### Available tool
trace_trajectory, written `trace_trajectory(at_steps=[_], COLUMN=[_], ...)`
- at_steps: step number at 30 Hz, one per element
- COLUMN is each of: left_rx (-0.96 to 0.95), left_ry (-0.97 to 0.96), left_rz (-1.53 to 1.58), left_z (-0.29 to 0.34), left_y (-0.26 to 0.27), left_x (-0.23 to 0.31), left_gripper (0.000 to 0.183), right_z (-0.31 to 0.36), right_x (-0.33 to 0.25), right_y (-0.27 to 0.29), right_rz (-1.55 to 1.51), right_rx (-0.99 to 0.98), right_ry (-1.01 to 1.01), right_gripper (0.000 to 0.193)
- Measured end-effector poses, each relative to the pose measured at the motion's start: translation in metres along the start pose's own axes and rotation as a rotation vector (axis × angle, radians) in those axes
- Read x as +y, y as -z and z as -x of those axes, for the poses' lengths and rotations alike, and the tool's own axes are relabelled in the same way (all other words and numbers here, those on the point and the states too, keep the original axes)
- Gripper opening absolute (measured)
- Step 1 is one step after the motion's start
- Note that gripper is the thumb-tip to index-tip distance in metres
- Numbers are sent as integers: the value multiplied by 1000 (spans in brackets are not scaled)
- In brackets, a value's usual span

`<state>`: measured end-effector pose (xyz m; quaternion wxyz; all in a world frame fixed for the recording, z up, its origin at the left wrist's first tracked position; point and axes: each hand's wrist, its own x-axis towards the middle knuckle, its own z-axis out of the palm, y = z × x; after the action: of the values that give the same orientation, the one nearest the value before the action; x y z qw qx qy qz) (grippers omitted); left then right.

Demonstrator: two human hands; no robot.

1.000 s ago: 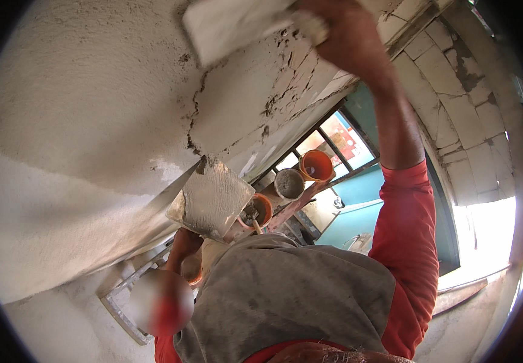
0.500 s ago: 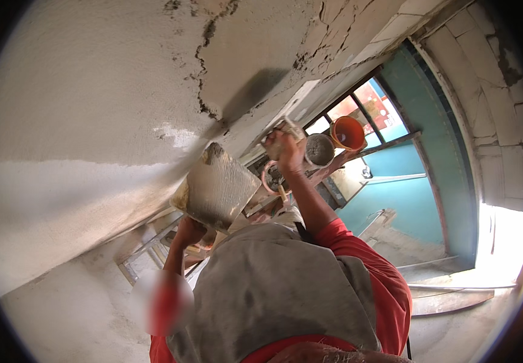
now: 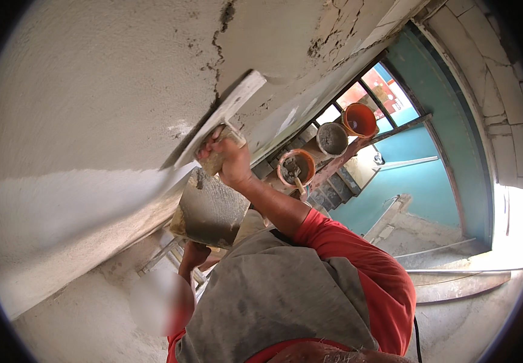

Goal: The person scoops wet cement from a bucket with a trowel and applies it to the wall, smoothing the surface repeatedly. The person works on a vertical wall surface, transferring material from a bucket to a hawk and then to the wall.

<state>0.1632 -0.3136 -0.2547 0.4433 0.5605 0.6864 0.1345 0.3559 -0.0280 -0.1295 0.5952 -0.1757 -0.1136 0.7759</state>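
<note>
My right hand (image 3: 228, 158) is closed round the handle of a long plastering float (image 3: 228, 112). The float lies along the plastered wall (image 3: 110, 109), its blade slanting up to the right next to a jagged crack. Below it, a square mortar board (image 3: 210, 206) with grey smears on its face is held close to the wall. My left hand (image 3: 195, 254) grips this board from underneath, and the board partly hides its fingers. The lower wall looks smoother and paler than the rough upper part.
Beyond my right arm stand an orange bucket of mortar (image 3: 310, 160) with a wooden-handled tool (image 3: 299, 186) in it, a bucket of grey mix (image 3: 332, 139) and another orange bucket (image 3: 360, 119). Steps (image 3: 334, 190) lie below, near a teal wall (image 3: 403, 166). A barred window (image 3: 370, 97) is behind.
My right hand has moved left from near the buckets, bringing the float along the wall above the mortar board. The mortar bucket is now uncovered. My left hand keeps its hold.
</note>
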Motion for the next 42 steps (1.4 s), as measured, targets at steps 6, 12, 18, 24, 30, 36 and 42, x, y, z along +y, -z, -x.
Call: trace_trajectory(at_steps=[6, 12, 18, 24, 30, 36, 42], left_rx=[-23, -49, -67, -64, -74, -132, -281], left_ry=[-23, -67, 166, 268, 270, 304, 126], left_rz=[12, 121, 93, 87, 182, 198, -1], left_z=[-4, -3, -2, -7, -7, -13, -39], left_y=[1, -3, -10, -10, -14, -18, -18], left_x=[-7, -8, -10, 14, 51, 60, 43], left_gripper=[29, 34, 34, 35, 42, 50, 58], right_z=[19, 32, -26, -94, -124, -154, -145], right_x=[8, -13, -105, -187, -228, -265, -217], right_y=[-17, 26, 94, 128, 154, 189, 227], right_rz=[331, 1033, 1278, 1402, 1148, 952, 494], right_rx=[-118, -360, 68, 165, 288, 304, 445], right_ry=[27, 154, 592, 777, 577, 399, 175], right_gripper=[13, 9, 20, 24, 20, 8, 10])
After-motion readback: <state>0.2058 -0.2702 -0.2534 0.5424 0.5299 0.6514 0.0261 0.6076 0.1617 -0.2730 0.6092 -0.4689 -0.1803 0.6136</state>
